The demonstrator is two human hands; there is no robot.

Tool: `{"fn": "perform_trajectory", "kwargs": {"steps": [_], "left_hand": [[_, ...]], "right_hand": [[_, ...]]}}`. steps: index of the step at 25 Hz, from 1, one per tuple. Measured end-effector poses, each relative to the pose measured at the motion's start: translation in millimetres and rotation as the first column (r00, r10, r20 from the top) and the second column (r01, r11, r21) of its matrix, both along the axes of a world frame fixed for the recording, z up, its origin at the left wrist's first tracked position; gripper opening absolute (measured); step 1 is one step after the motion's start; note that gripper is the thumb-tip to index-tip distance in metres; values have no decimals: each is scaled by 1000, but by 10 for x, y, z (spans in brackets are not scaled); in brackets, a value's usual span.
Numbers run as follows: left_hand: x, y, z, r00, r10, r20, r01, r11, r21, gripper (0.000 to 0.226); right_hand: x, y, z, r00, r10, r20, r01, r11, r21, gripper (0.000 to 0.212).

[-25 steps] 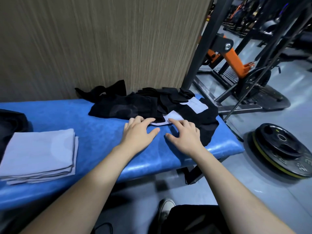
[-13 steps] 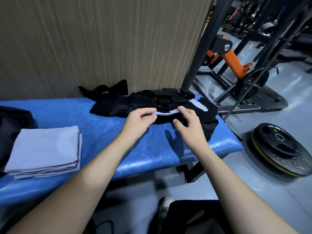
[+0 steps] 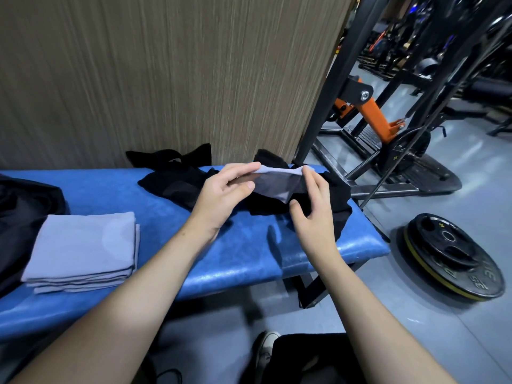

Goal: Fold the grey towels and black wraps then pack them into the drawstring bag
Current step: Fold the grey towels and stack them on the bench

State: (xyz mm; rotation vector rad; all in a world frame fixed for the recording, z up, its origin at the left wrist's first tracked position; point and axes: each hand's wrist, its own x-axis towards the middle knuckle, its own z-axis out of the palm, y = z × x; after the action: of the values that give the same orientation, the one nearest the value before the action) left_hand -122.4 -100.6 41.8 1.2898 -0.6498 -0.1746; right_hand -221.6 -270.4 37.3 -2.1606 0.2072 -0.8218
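both hands held a black wrap (image 3: 277,187) by its grey lining above the blue bench (image 3: 166,217); left hand (image 3: 221,198) and right hand (image 3: 313,209) pinched its top edge. folded grey towels (image 3: 83,245) lay near left.

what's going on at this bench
A person is working through a pile of black wraps on a blue bench. Both hands hold up one wrap with a pale grey panel: the left hand pinches its left end and the right hand its right end, just above the pile. A stack of folded grey towels sits at the left of the bench, beside a dark bag at the edge of view. Nothing looks packed yet.
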Motion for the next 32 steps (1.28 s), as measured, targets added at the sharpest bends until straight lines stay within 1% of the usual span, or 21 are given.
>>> {"fn": "perform_trajectory", "kwargs": {"steps": [5, 7, 9, 12, 15, 17, 19, 21, 22, 24, 25, 26, 28, 29, 30, 32], "left_hand": [[110, -170, 111, 996, -16, 82, 22, 997, -76, 35], [138, -213, 150, 992, -10, 126, 24, 994, -104, 34], [161, -227, 173, 990, 0, 140, 18, 991, -131, 33], [161, -198, 199, 992, 3, 127, 17, 988, -150, 33], [97, -148, 261, 997, -16, 70, 27, 987, -159, 30], [21, -101, 262, 997, 70, 44, -66, 993, -99, 22], [-48, -32, 175, 984, 178, -31, -179, 984, -26, 14], [-110, 57, 58, 961, 253, -108, -245, 966, 80, 14], [-133, 110, 4, 951, 283, -127, -263, 953, 150, 15], [-179, 232, -76, 936, 315, -159, -261, 921, 290, 26], [-206, 309, -101, 937, 303, -173, -234, 913, 335, 29], [-232, 395, -114, 944, 277, -179, -197, 908, 370, 28], [-277, 586, -130, 960, 236, -153, -148, 887, 438, 26], [-297, 686, -143, 964, 232, -132, -145, 869, 472, 25], [-321, 783, -152, 966, 232, -114, -146, 853, 502, 24], [-376, 953, -209, 971, 225, -81, -141, 813, 565, 24]], "right_hand": [[175, -107, 50, 999, -29, 40, 30, 999, -43, 74], [218, -124, 89, 996, -33, 81, 39, 997, -67, 76], [231, -124, 145, 991, -35, 130, 48, 994, -98, 77], [208, -102, 222, 984, -33, 174, 55, 991, -122, 75], [178, -138, 198, 977, -38, 210, 77, 981, -179, 68], [163, -156, 125, 977, -55, 206, 107, 963, -249, 59], [142, -137, -2, 987, -96, 129, 137, 923, -359, 44], [90, -101, -145, 992, -124, -14, 99, 849, -520, 31], [65, -94, -218, 988, -128, -83, 54, 802, -595, 29], [21, -97, -323, 969, -127, -213, -58, 718, -693, 31], [2, -88, -343, 944, -128, -303, -128, 705, -698, 31], [-15, -81, -348, 904, -133, -407, -193, 722, -664, 29], [-56, -45, -342, 779, -153, -607, -276, 787, -552, 27], [-75, -28, -337, 733, -171, -658, -286, 800, -527, 31], [-84, -29, -335, 710, -185, -679, -282, 809, -516, 39], [-95, -58, -315, 680, -193, -707, -261, 838, -480, 60]]}}
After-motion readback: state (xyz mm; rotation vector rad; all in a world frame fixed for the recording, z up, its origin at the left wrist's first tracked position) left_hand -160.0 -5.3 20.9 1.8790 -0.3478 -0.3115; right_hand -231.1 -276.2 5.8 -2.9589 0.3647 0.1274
